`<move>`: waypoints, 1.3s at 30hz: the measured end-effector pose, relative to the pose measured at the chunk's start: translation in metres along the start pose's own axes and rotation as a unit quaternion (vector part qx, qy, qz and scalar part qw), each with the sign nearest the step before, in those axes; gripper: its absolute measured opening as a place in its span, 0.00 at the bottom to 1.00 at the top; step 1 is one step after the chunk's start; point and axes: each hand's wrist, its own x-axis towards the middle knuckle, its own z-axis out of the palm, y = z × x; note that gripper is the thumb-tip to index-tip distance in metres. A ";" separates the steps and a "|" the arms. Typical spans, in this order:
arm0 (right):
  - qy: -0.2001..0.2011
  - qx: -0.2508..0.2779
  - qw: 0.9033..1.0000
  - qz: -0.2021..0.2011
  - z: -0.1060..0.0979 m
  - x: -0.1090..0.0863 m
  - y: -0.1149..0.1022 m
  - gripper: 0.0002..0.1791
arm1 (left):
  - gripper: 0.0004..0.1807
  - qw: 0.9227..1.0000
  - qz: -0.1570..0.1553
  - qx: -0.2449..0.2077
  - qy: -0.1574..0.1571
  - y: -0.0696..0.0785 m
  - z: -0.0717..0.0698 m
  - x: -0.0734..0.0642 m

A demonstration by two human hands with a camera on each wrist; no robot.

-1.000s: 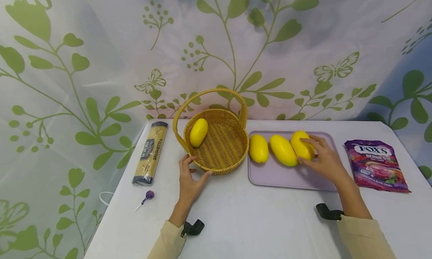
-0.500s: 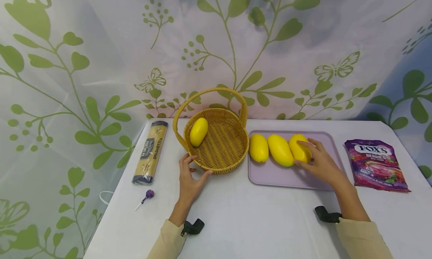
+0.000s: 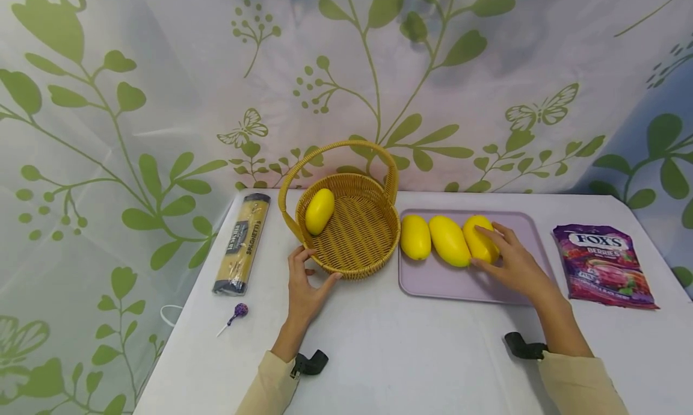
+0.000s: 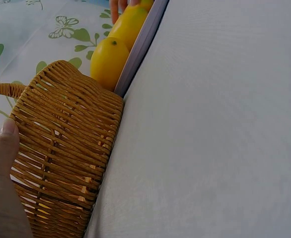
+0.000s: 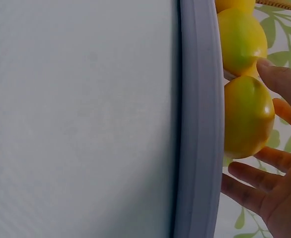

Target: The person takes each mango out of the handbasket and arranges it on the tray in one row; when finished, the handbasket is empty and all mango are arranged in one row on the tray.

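A yellow mango (image 3: pixel 320 212) lies at the left inside a woven basket (image 3: pixel 361 270) with a tall handle. My left hand (image 3: pixel 305 290) holds the basket's front-left rim; its thumb (image 4: pixel 5 139) shows on the rim in the left wrist view. On the lilac tray (image 3: pixel 449 285) three more mangoes lie side by side. Around the rightmost mango (image 3: pixel 479 239), my right hand (image 3: pixel 513 263) has its thumb at the front and its fingers at the far right side. The middle mango (image 3: pixel 449 242) touches it, and the left mango (image 3: pixel 415 237) lies nearest the basket.
A spaghetti pack (image 3: pixel 242 245) lies left of the basket, with a lollipop (image 3: pixel 240 310) in front of it. Right of the tray is a purple Fox's candy bag (image 3: pixel 605 266). A leaf-patterned curtain (image 3: pixel 346 72) hangs behind the white table (image 3: pixel 400 355).
My right hand and the rightmost mango have shifted slightly left, and the middle mango has moved a little closer to the left one. My left hand and the basket have stayed in place.
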 end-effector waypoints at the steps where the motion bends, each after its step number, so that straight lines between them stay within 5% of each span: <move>1: 0.000 -0.001 1.000 0.000 -0.001 0.000 0.000 0.40 | 0.40 1.000 0.001 0.000 0.000 0.000 0.000 0.000; 14: 0.016 -0.023 1.000 -0.003 -0.011 0.002 -0.016 0.40 | 0.40 1.000 -0.013 0.001 -0.008 0.000 0.002 0.000; 22: 0.030 -0.026 0.997 -0.067 -0.009 0.023 -0.056 0.37 | 0.41 1.000 -0.008 -0.007 -0.006 0.002 0.000 0.000; 31: -0.008 -0.001 0.990 -0.138 0.028 0.051 -0.107 0.35 | 0.41 1.000 -0.009 -0.015 -0.004 0.000 -0.001 0.000; 39: -0.026 0.012 0.984 -0.178 0.065 0.065 -0.127 0.33 | 0.41 1.000 -0.012 -0.011 -0.009 -0.001 0.000 0.001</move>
